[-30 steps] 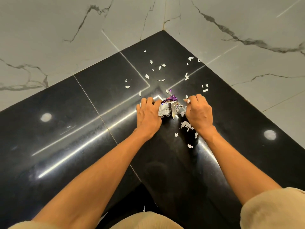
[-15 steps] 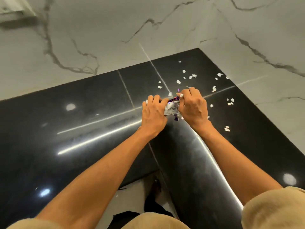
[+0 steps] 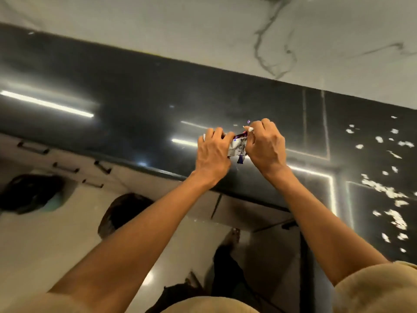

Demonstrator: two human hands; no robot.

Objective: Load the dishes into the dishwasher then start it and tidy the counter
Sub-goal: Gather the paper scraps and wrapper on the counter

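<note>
Counter (image 3: 135, 114) tidying is the step in hand, judging by the litter held and the scraps left lying on the black stone. Both hands are raised above the counter near its front edge, at the centre of the view. The left hand (image 3: 212, 154) and the right hand (image 3: 266, 146) each curl their fingers round the same crumpled wrapper (image 3: 237, 147), silver with purple print, pressed between them; a few white bits seem caught at the right fingertips. No dishes or dishwasher can be made out, so that part of the task cannot be judged.

Scattered white scraps (image 3: 388, 190) lie on the counter at about three o'clock from the hands, well apart from them, spreading from the upper right down toward four o'clock. The next move likely calls for carrying the bundle to a bin without letting loose pieces fall, then going back for those scraps, which are small and flat and will probably need sweeping together rather than picking singly.

At eight o'clock, below the counter edge, pale drawer fronts with dark handles (image 3: 65, 169) show, and farther toward nine o'clock a dark bag-like shape (image 3: 29, 193), too blurred to name. The marble wall (image 3: 203, 30) runs across twelve o'clock. Nothing stands between the hands and the counter edge.
</note>
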